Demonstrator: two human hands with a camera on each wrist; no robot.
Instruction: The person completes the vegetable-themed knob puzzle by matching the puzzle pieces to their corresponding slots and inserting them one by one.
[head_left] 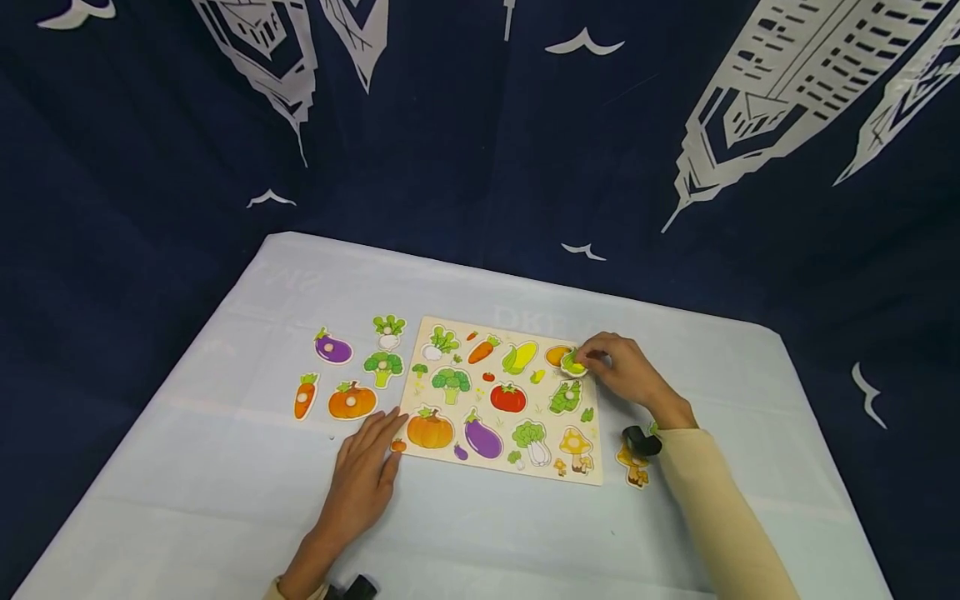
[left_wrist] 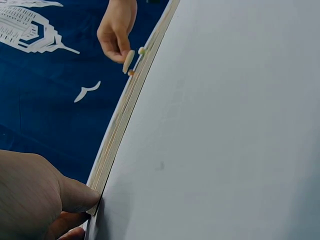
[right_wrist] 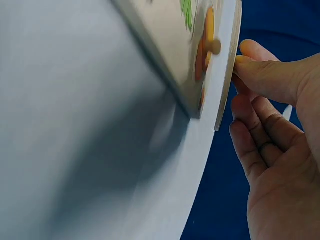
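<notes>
A wooden vegetable puzzle board (head_left: 480, 467) lies on the white-covered table. Over its far right corner my right hand (head_left: 626, 371) pinches a green-and-yellow puzzle piece (head_left: 572, 365), seen edge-on in the right wrist view; its exact vegetable is unclear. The piece is tilted and partly covers an orange knobbed piece (head_left: 557, 356) in the board. Just nearer me, a green knobbed piece (head_left: 566, 397) sits in the board. My left hand (head_left: 360, 479) rests at the near left corner with fingers extended, its thumb (left_wrist: 80, 196) touching the board's edge.
Left of the board lie knobbed pieces: eggplant (head_left: 333, 349), turnip (head_left: 389, 333), broccoli (head_left: 383, 367), carrot (head_left: 304, 397) and pumpkin (head_left: 352, 402). On the right, a mushroom piece (head_left: 636, 473) lies partly hidden by the black wrist camera (head_left: 642, 442). A dark blue printed curtain (head_left: 480, 167) hangs behind.
</notes>
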